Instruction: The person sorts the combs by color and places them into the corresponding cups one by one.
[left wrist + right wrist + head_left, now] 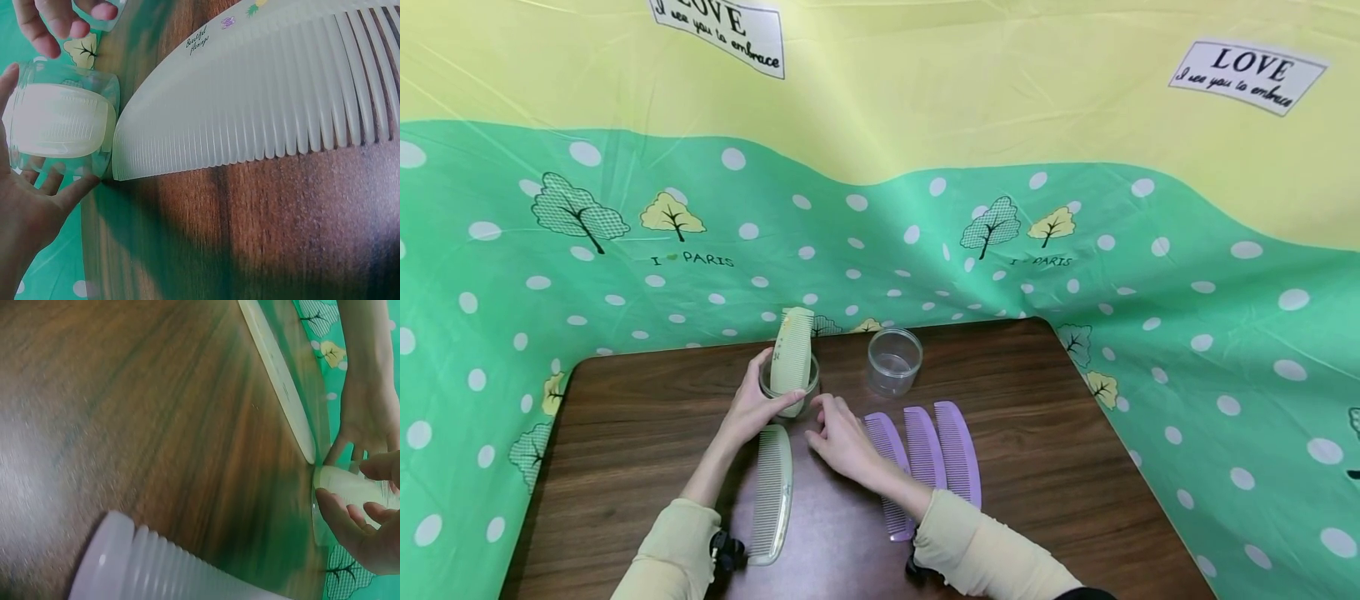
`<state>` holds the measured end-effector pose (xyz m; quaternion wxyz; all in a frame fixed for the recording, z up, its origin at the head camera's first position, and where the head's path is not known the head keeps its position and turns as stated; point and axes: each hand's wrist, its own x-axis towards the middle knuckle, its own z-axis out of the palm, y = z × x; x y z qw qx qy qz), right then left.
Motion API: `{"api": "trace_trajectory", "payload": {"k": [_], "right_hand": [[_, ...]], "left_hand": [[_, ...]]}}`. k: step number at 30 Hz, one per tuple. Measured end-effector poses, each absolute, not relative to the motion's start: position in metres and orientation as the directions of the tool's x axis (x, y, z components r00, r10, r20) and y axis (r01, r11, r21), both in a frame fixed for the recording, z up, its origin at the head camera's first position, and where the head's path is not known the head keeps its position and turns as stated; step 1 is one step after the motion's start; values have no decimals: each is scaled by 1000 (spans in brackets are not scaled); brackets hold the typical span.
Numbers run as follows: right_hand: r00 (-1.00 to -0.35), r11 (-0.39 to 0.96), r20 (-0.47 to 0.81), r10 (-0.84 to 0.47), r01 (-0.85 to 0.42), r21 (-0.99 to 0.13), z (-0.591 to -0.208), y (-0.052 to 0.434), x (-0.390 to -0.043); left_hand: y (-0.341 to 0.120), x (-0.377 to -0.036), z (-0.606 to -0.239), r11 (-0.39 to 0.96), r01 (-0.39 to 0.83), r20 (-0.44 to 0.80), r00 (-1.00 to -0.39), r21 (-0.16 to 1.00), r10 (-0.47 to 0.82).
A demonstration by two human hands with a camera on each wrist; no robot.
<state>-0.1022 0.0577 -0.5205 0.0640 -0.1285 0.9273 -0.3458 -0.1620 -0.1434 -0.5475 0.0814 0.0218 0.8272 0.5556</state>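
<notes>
My left hand (pixel 754 410) holds a clear round jar (pixel 816 382) at the table's far side, its thumb across the front. A pale yellow-green comb (pixel 792 350) stands upright in that jar, its upper part above the rim. In the left wrist view the comb (pixel 62 119) shows through the jar wall. My right hand (pixel 844 440) is just right of the jar, fingers loosely bent and holding nothing. Nearer me, a second pale green comb (pixel 771 500) lies on the table below the left hand. It fills much of the left wrist view, with small printed lettering.
Another clear jar (pixel 876 373) stands to the right, near the back edge. Three purple combs lie side by side right of my right hand, the outermost comb (pixel 958 454) farthest right; my right forearm passes over the leftmost. A green and yellow printed cloth (pixel 880 217) hangs behind the dark wooden table (pixel 1060 467).
</notes>
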Motion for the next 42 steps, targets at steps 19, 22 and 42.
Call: {"api": "trace_trajectory", "payload": {"k": [19,22,42], "right_hand": [[-933,844,-106,-345,-259,-470,-528,30,-76],[-929,852,-113,-353,-269,-448,-530,26,-72],[-938,899,-99,-333,-284,-332,-535,-1,-54]], "left_hand": [[-144,-161,-548,388,-53,-109,-986,920,124],[-144,-161,-549,389,-51,-107,-987,920,123],[-143,-161,-549,383,-56,-112,-986,922,124]]}}
